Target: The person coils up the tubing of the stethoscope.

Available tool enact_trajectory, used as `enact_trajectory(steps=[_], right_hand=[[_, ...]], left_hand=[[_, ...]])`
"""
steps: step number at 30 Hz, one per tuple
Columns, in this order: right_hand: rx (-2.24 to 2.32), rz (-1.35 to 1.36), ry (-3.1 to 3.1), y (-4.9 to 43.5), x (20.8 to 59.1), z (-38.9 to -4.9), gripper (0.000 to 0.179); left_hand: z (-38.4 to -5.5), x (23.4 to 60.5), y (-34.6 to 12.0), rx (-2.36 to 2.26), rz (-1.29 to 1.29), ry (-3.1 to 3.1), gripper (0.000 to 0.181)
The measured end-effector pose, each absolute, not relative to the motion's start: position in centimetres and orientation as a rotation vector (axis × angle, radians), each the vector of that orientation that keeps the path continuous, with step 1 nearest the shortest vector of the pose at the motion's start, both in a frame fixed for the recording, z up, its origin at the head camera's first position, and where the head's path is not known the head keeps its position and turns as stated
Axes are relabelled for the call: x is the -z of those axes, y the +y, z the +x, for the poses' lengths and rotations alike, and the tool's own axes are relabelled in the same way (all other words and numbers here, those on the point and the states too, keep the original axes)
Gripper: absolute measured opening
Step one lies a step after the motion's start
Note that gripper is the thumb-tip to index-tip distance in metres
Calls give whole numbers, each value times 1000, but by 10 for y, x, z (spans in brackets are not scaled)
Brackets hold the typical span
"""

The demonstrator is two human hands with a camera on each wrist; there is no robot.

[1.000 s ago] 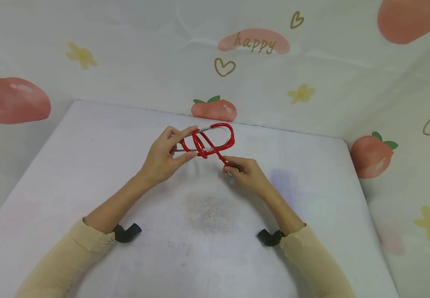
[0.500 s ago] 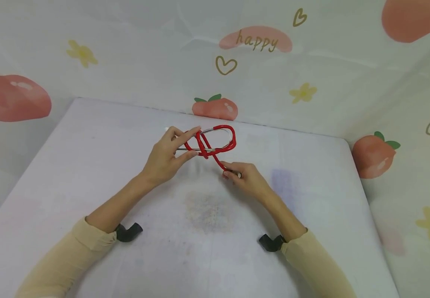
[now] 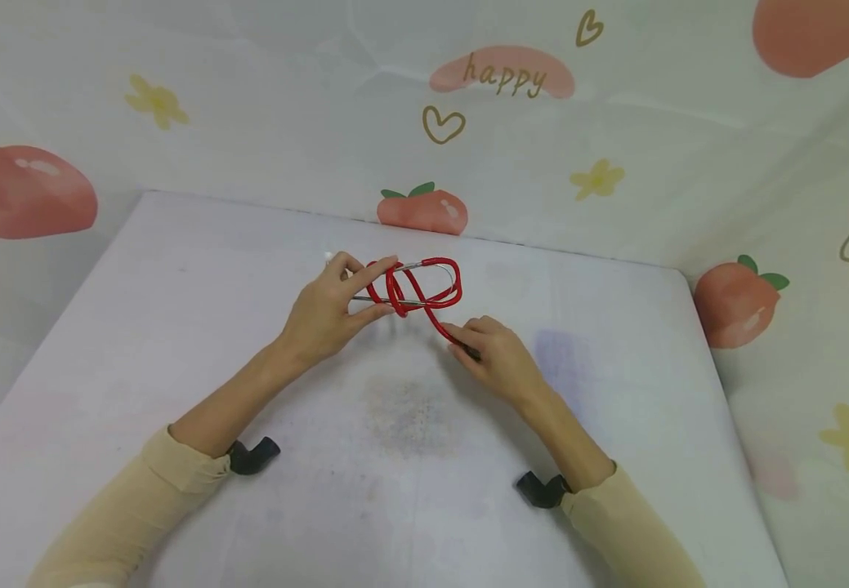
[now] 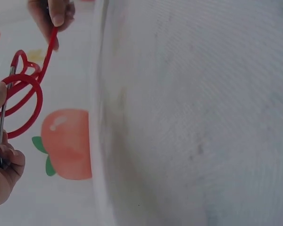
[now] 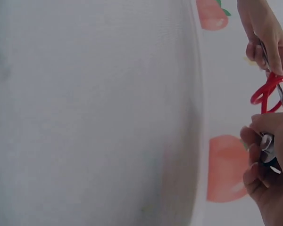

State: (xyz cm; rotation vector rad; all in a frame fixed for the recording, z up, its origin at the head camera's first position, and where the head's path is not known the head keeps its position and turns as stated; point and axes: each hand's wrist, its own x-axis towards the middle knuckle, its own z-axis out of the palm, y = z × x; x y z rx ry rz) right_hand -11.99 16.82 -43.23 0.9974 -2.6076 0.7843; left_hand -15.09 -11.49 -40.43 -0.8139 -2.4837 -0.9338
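Observation:
A stethoscope with red tubing (image 3: 459,282) is held up over the table, its tubing wound in loops about its metal ear tubes (image 3: 411,267). My left hand (image 3: 324,314) pinches the coiled bundle between thumb and fingers at its left end. Lower and to the right, my right hand (image 3: 501,359) grips the tubing's free end, which runs straight out of the loops. In the right wrist view the metal chest piece (image 5: 267,147) lies within the curled right fingers, partly hidden. The left wrist view shows the red loops (image 4: 40,101) standing out beside the left fingers.
The white table (image 3: 395,523) lies under both hands, with a smudged patch (image 3: 413,416) in the middle. A fruit-printed backdrop (image 3: 284,122) rises behind the table's far edge. Black curved pieces (image 3: 253,456) sit at both sleeve cuffs.
My right hand has moved down and right, drawing out a longer stretch of tubing, and its fingers now cover more of the chest piece. The left hand stays nearly in place with the loops.

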Motion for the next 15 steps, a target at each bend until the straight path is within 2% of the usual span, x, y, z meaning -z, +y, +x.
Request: enact_trajectory(steps=[6, 15], right_hand=[[-663, 1010, -2505, 166, 430, -114, 26], [-973, 1017, -2366, 169, 432, -112, 22]], left_hand=[[-149, 407, -114, 902, -792, -2519, 67], [-149, 410, -112, 911, -759, -2539, 65]])
